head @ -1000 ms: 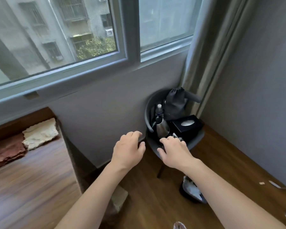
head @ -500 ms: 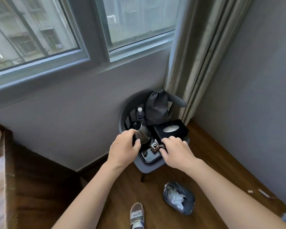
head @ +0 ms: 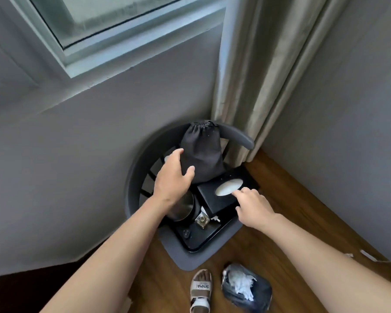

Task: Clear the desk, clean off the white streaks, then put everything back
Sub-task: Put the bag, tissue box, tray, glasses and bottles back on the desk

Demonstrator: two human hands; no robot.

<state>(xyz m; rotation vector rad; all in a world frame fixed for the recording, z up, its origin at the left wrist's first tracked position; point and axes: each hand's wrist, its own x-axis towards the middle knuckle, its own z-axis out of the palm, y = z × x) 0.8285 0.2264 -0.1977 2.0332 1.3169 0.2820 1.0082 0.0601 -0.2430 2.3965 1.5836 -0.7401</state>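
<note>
Left hand (head: 173, 175) rests spread, grip apart, against the black pouch (head: 201, 154); right hand (head: 252, 207), grip apart, touches the tissue box (head: 221, 197).

Both forearms are reaching forward toward 12 o'clock. Left hand (head: 173, 177) is lying palm-down, fingers spread, thumb pointing to 3 o'clock. Right hand (head: 252, 205) is half-curled, index finger pointing toward 11 o'clock.

- The left hand (head: 173, 177) covers most of a bottle, leaving only its white cap (head: 166, 158) showing.
- The forearm hides the top of the metal kettle (head: 182, 207).
- The small items on the tray (head: 195, 241) are too small to identify.
</note>
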